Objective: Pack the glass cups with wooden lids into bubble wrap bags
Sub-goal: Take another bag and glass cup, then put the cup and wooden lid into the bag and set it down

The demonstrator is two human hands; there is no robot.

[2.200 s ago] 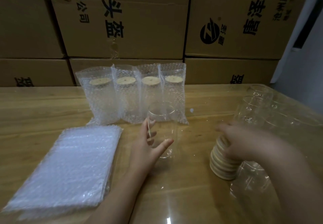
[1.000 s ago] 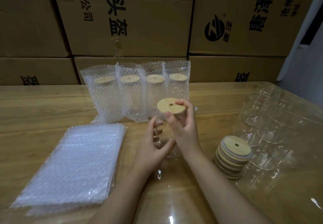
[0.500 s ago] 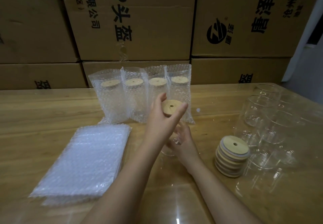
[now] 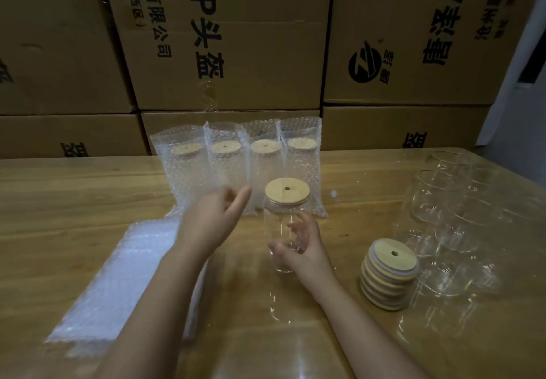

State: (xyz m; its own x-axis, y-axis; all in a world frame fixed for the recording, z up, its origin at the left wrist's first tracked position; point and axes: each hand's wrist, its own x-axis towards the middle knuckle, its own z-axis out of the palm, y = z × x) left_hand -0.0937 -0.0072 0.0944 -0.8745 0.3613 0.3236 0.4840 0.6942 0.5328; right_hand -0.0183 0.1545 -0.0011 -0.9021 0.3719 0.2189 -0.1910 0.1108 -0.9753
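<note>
Cup [image 4: 280,225], head view: upright mid-table [image 4: 74,195], one lid [image 4: 287,191] seated on top. We see right hand [image 4: 304,248] curled round its lower half, gripping. Left hand [image 4: 211,222] blurred, just left of it, fingers loose, holding nothing. We count four bagged cups [image 4: 233,168] in row behind, one bag pile [image 4: 124,278] left, one lid stack [image 4: 388,275] right, bare cups [image 4: 443,210] beyond, number unclear. Half second ago left hand covered lid; now off it, shifted left.

middle cardboard box [image 4: 251,9] reads "p头盔" and "有限公司", right cardboard box [image 4: 413,0] "唐泽".
</note>
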